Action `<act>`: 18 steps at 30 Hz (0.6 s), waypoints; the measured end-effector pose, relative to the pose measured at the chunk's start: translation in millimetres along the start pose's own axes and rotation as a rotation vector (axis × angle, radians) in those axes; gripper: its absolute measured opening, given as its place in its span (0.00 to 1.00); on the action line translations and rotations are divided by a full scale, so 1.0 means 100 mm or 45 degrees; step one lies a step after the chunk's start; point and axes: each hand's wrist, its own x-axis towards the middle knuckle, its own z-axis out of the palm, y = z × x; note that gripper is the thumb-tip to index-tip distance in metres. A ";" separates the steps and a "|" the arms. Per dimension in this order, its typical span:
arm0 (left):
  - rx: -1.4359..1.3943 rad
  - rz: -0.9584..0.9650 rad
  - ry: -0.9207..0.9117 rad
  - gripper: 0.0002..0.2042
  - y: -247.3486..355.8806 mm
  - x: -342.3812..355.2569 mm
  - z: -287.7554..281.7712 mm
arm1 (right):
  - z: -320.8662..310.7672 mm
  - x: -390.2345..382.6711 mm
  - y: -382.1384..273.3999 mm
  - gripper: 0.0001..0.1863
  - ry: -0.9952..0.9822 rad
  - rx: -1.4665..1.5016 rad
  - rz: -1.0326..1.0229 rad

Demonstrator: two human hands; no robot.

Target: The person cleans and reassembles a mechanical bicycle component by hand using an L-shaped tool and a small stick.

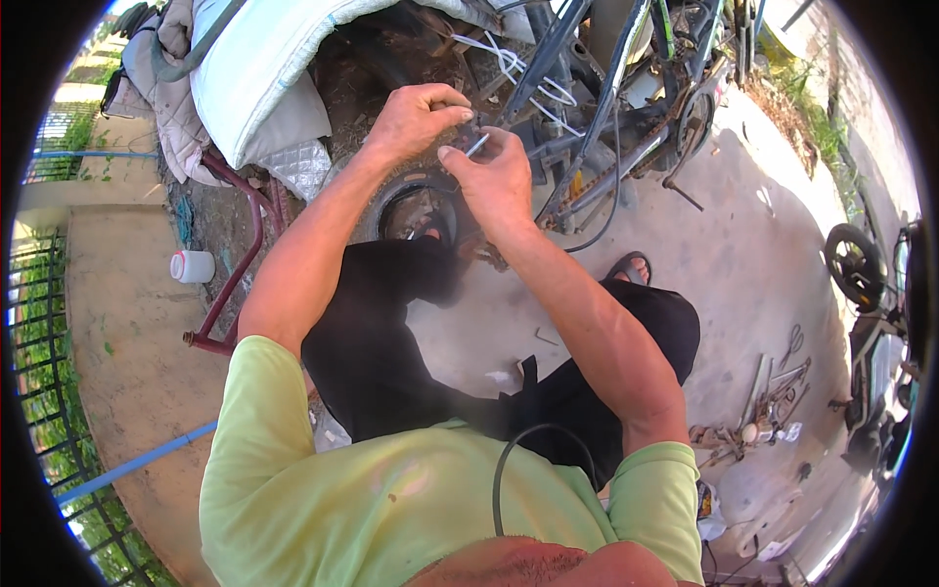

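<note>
My left hand (pixel 416 122) is raised ahead of me with thumb and fingers pinched together. Whatever sits between those fingertips is too small to make out. Close beside it, my right hand (pixel 497 184) grips a short, thin, whitish rod (pixel 477 146) between thumb and fingers. Both sets of fingertips are a small gap apart, in front of an old bicycle frame (pixel 616 78) with a rusty chain and crank. Below my hands lies a dark round tyre-like ring (pixel 391 201), partly hidden by my right wrist and leg. A loop of white cable (pixel 509 64) hangs behind.
At left stand a maroon metal tube frame (pixel 256 230) and a white plastic jar (pixel 193 266). A pale padded cover (pixel 259 73) bulges at the upper left. Hand tools (pixel 773 391) lie scattered on the concrete at right, near a small black wheel (pixel 854 264).
</note>
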 end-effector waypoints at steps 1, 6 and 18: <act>0.026 0.011 0.001 0.11 0.01 0.00 -0.01 | -0.01 0.00 -0.02 0.39 -0.017 -0.016 0.020; 0.134 0.040 0.013 0.11 0.04 0.00 0.00 | -0.02 0.02 -0.02 0.39 -0.052 -0.038 0.059; 0.096 0.023 0.048 0.12 0.06 -0.02 0.03 | -0.04 0.02 0.01 0.37 -0.034 -0.013 0.051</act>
